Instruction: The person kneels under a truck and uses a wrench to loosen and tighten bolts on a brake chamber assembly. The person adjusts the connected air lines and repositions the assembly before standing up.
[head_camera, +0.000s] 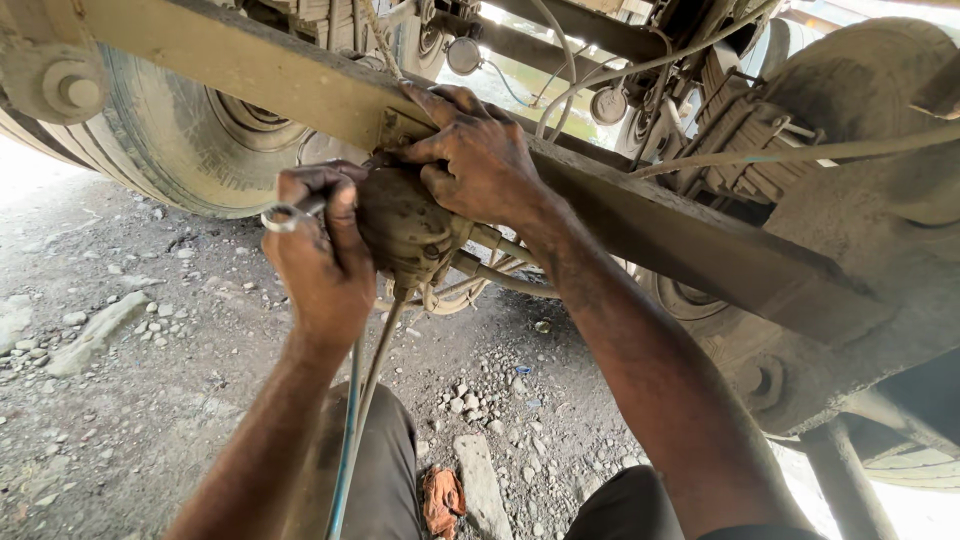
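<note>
I am under a heavy vehicle. A dusty round valve body (405, 228) hangs from the steel frame beam (250, 70), with several hoses leaving its underside. My left hand (320, 255) grips a metal ring spanner (285, 214) at the valve's left side. My right hand (475, 155) lies over the top of the valve where it meets the beam, fingers curled around it. Both hands are dark with grease.
A big dusty tyre (170, 140) stands behind at left, and an axle with a wheel hub (850, 120) at right. Thin hoses (350, 420) run down between my knees. Gravel ground (130, 330) holds stones and an orange rag (440, 500).
</note>
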